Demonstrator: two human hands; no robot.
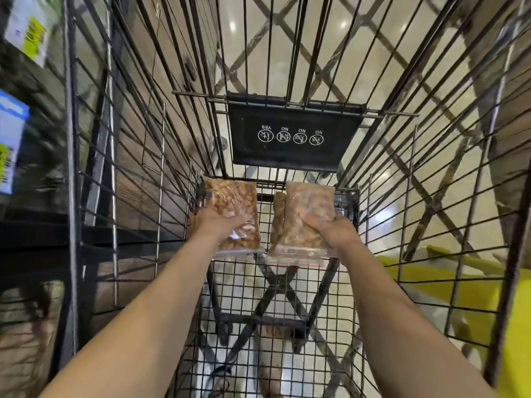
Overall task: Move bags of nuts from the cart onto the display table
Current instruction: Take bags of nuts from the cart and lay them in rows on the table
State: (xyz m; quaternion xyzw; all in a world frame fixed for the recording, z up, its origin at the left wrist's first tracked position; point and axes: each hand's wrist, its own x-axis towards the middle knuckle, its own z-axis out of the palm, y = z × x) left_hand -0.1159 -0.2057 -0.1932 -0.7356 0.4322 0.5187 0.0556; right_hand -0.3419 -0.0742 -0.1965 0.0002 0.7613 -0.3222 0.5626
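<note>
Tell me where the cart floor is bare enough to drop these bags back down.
The wire floor is bare from the bags' zip edges back toward you, between both forearms. The far end is crowded: left hand and right hand grip bags of nuts there, below the black seat flap.

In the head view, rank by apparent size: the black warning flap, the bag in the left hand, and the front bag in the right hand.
1. Black warning flap, clearly largest.
2-3. Left-hand bag and right-hand front bag look alike; hands hide part of each, so I won't rank them.

Two bags of nuts side by side in cart, left bag, right bag
</note>
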